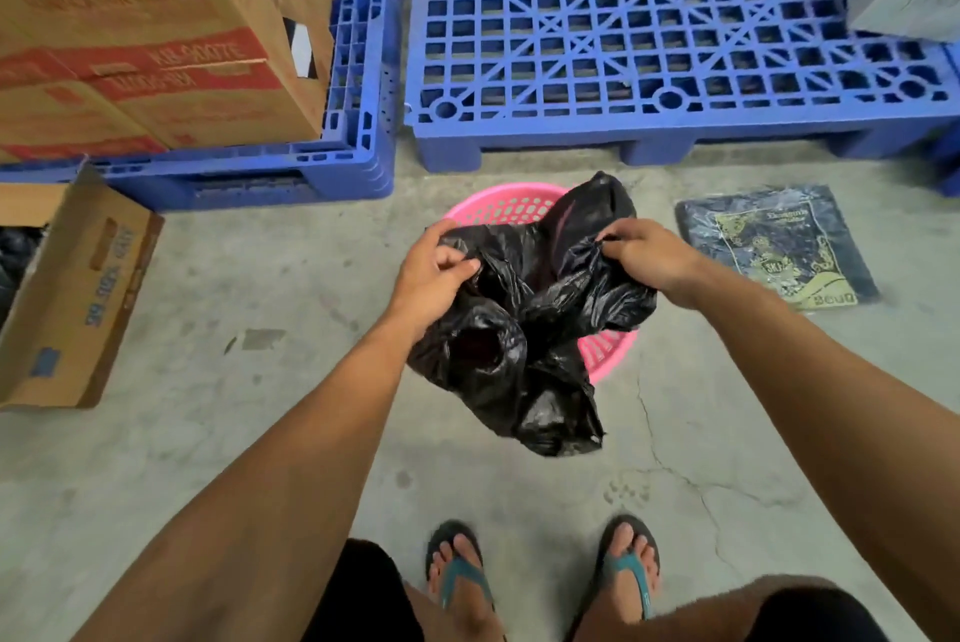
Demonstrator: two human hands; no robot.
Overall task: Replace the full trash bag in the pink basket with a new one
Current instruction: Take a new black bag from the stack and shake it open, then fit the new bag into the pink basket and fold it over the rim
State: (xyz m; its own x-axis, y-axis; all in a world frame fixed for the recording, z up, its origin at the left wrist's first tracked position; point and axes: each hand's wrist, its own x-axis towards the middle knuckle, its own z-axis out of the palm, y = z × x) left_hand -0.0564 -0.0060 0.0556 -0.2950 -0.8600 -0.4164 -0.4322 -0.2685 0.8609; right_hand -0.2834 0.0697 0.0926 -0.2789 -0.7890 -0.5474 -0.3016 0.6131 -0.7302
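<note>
Left hand (434,259): fingers curled tight, pinching a fold of the black bag (524,324) at its left edge.
Right hand (641,251): gripping a bunched bit of the bag's rim on the right side, knuckles up.
Bag: crumpled and glossy, stretched between the two hands, hanging down in front of the basket (498,207) and covering most of it; its lower end dangles toward the person's feet.
Basket: pink, slotted wall, standing on the concrete floor (234,433) just before the pallet (649,43); only its far rim and near right edge show past the bag.
Packet (774,246): flat dark pack with a gold print, lying on the floor right of the basket, apart from it.
Pallets: blue plastic, one straight ahead, another at left stacked with cartons (140,38).
Open carton (72,298): on the floor at far left, well apart from the basket.
Feet: in teal-strapped flip-flops (460,574), bottom centre.
</note>
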